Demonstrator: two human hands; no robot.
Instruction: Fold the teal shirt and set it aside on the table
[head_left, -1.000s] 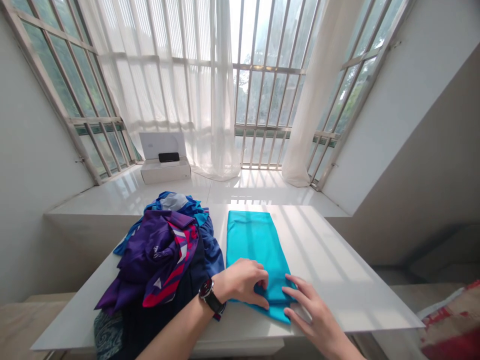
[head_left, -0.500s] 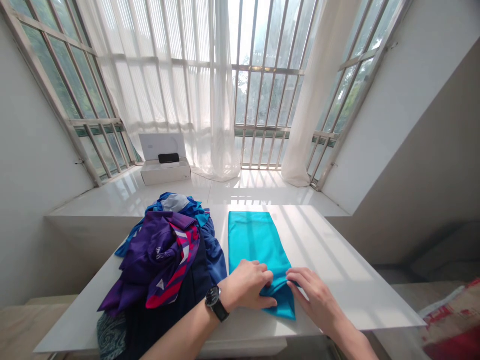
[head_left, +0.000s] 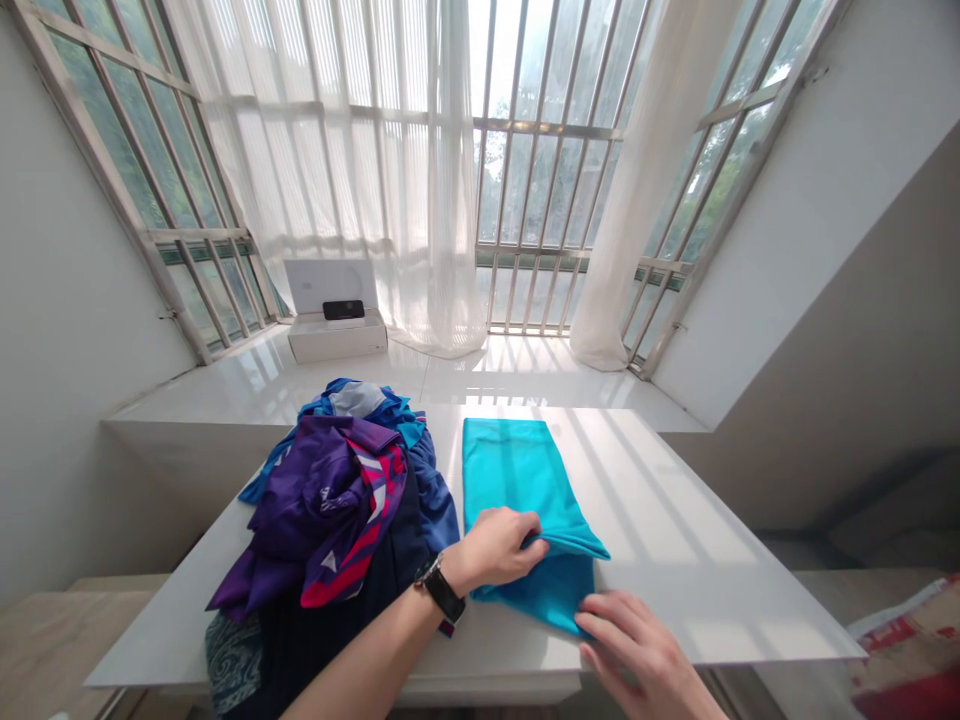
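The right hand (head_left: 637,650) has dropped to the near corner of the turquoise cloth (head_left: 510,480), its fingers spread and resting there, unclamped. The left hand (head_left: 495,548) pinches the cloth's upper layer, now lifted into a loose flap. The cloth lies on a white table (head_left: 675,520), a heap of clothes (head_left: 337,500) just left of it, a white box (head_left: 337,338) well beyond it.
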